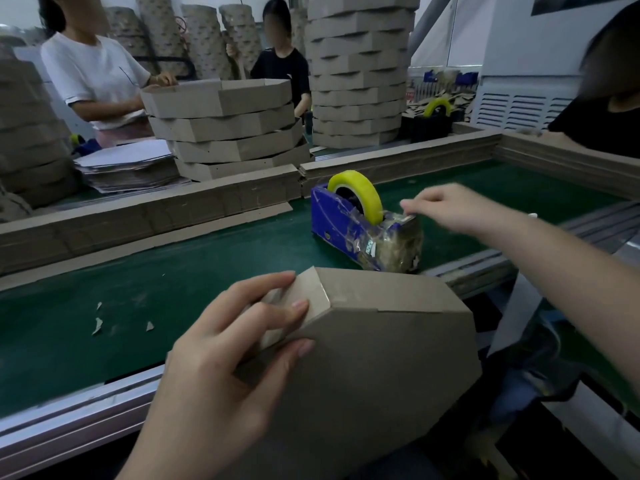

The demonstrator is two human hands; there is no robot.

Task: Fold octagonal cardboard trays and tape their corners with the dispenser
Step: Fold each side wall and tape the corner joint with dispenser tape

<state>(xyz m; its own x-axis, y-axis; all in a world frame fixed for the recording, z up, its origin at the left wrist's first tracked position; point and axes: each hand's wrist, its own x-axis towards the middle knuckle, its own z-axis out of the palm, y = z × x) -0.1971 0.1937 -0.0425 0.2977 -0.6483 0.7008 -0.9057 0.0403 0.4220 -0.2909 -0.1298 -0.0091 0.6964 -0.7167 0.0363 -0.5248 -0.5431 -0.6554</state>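
Observation:
A brown octagonal cardboard tray (377, 355) stands tilted over the near edge of the green belt, its flat base towards me. My left hand (221, 368) grips its left side, fingers pressing a folded corner flap against the wall. On the belt beyond sits a blue tape dispenser (349, 226) with a yellow tape roll (363, 188). My right hand (450, 209) reaches over its cutter end and pinches the free end of the tape there.
The green belt (138, 299) carries small cardboard scraps (98, 323) at left. A cardboard wall (156, 213) borders its far side. Behind it stand stacks of folded trays (228, 133), flat blanks (128, 168), a second dispenser (437, 112) and people working.

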